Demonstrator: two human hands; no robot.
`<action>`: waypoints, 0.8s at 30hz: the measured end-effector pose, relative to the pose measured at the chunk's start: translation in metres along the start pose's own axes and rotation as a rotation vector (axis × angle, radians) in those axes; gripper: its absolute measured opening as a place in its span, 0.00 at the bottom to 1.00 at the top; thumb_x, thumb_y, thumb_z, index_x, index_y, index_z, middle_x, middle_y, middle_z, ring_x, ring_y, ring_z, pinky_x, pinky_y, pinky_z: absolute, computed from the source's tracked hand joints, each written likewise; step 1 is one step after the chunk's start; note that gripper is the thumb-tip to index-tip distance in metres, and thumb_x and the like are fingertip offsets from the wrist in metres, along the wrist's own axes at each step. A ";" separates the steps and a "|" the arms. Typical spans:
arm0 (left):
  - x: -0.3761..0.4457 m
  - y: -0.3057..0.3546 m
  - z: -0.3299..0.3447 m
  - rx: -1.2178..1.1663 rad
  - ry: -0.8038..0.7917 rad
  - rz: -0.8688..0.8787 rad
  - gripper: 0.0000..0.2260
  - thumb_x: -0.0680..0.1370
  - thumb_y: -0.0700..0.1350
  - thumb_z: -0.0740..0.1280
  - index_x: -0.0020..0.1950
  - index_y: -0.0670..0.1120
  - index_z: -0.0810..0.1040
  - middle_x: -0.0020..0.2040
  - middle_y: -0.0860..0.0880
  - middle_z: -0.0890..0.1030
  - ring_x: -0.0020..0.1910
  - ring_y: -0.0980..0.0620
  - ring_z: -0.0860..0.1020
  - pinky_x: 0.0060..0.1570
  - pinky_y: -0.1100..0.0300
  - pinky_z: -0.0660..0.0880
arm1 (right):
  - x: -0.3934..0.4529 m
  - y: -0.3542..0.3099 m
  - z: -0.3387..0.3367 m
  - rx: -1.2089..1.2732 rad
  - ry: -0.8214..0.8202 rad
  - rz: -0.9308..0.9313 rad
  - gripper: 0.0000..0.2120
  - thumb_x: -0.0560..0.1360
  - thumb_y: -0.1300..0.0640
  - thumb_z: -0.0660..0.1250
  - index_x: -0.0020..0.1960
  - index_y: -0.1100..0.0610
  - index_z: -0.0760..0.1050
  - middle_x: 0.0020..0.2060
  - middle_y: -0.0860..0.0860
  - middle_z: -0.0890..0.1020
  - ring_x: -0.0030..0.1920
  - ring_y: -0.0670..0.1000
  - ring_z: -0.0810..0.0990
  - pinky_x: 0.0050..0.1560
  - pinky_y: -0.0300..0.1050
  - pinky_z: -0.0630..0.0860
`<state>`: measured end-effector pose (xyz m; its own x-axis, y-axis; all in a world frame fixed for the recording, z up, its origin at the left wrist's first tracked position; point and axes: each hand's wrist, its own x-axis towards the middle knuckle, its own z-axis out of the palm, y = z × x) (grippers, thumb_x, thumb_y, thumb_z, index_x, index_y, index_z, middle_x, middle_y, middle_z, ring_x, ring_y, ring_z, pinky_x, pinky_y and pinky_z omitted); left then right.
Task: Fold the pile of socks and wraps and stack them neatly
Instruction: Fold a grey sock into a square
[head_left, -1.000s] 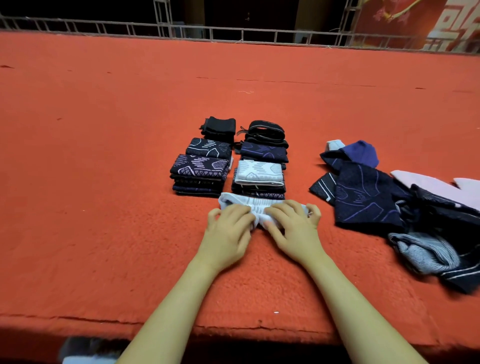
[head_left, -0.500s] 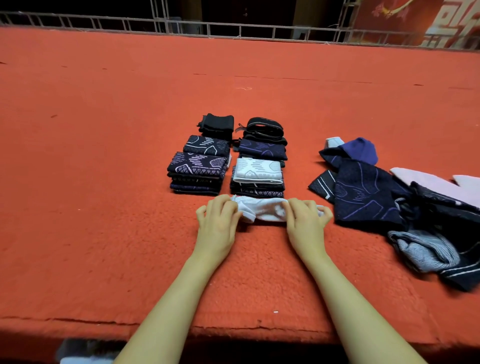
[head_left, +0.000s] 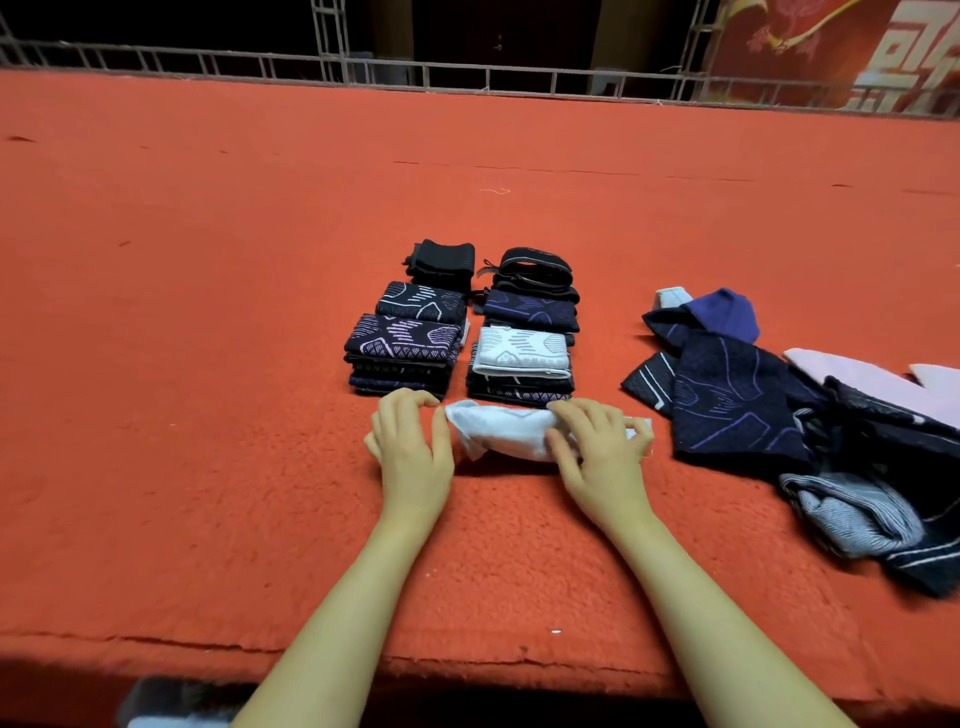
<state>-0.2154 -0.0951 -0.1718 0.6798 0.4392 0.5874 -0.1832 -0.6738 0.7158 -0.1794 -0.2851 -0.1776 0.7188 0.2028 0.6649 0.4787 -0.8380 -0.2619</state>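
Sock: I see a small white knit sock (head_left: 498, 428) lying crumpled across the orange-red felt-covered desk (head_left: 208, 415), lower centre of frame, just in front of the folded stacks.
L hand: left hand (head_left: 413, 441) sits at the sock's left end, fingers curled, thumb side against the fabric; looks like a pinch on that end.
R hand: right hand (head_left: 602, 447) lies over the sock's right end, fingers curled down onto it, a bit of white showing past the fingertips.
Hands overall: apart, one at each end of the sock.
Stacks: two rows of folded items, centre frame. Left row: dark navy patterned folded socks (head_left: 408, 343), w/ a plain black folded piece (head_left: 444, 257) behind. Right row: white-and-grey patterned folded sock (head_left: 522, 351) on top of dark ones, then black folded wraps w/ straps (head_left: 535, 270) at the back.
Pile: loose heap of unfolded dark navy, blue, pink & grey striped socks (head_left: 753, 395), right side of frame, near the R hand but not touching it.
Bkgd: grey metal railing (head_left: 467, 75) along the top edge.
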 end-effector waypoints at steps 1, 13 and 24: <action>-0.002 0.001 -0.002 0.015 0.009 0.022 0.13 0.75 0.50 0.57 0.48 0.44 0.76 0.51 0.47 0.75 0.52 0.51 0.68 0.48 0.61 0.55 | 0.000 0.000 0.000 0.004 -0.032 -0.010 0.16 0.73 0.47 0.59 0.57 0.49 0.77 0.54 0.47 0.80 0.55 0.48 0.70 0.50 0.42 0.50; -0.005 0.012 -0.006 0.298 -0.132 0.173 0.15 0.71 0.57 0.60 0.44 0.48 0.78 0.48 0.50 0.75 0.50 0.49 0.69 0.45 0.60 0.52 | -0.010 0.004 -0.016 0.001 0.203 0.072 0.12 0.74 0.50 0.59 0.40 0.52 0.80 0.44 0.46 0.82 0.49 0.47 0.72 0.50 0.47 0.54; 0.027 0.030 0.040 0.727 -0.590 0.269 0.14 0.82 0.50 0.52 0.61 0.47 0.72 0.60 0.49 0.75 0.60 0.46 0.69 0.56 0.52 0.60 | -0.013 0.035 -0.019 -0.080 -0.048 0.620 0.19 0.78 0.50 0.63 0.59 0.64 0.73 0.62 0.58 0.72 0.64 0.61 0.66 0.63 0.51 0.53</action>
<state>-0.1745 -0.1271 -0.1498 0.9621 -0.0178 0.2721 -0.0359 -0.9974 0.0617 -0.1814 -0.3266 -0.1817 0.8736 -0.3121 0.3734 -0.0724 -0.8421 -0.5344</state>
